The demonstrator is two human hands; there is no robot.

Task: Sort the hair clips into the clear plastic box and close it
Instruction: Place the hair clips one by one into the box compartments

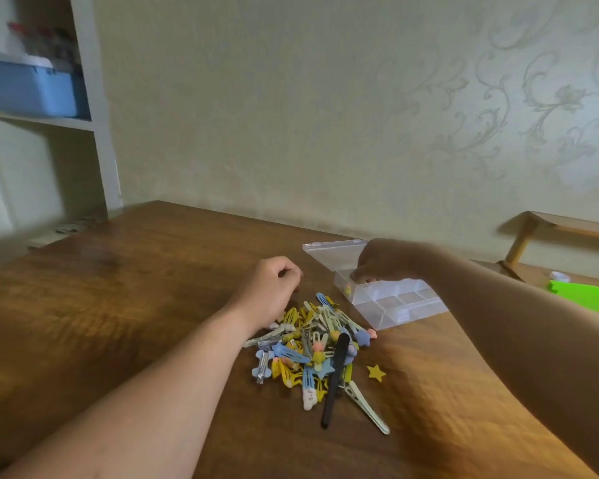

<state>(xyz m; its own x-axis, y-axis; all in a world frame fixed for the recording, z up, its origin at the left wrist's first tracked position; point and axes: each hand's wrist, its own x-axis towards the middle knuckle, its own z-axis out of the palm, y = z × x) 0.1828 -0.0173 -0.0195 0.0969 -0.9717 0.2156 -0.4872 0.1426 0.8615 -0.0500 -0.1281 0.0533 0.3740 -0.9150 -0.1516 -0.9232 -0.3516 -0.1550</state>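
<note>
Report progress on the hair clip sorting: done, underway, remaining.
Done: the clear plastic box stands open, lid raised, with something small and colourful in one compartment. Underway: the right hand reaches into the box; the left hand curls at the far edge of the pile of hair clips; what either holds is unclear. Left: most clips lie piled on the table, plus a stray yellow star; the box needs closing.

Pile of hair clips [312,347] on table [118,305], left hand [267,288] beside, right hand [384,261] over clear box [395,307]
</note>
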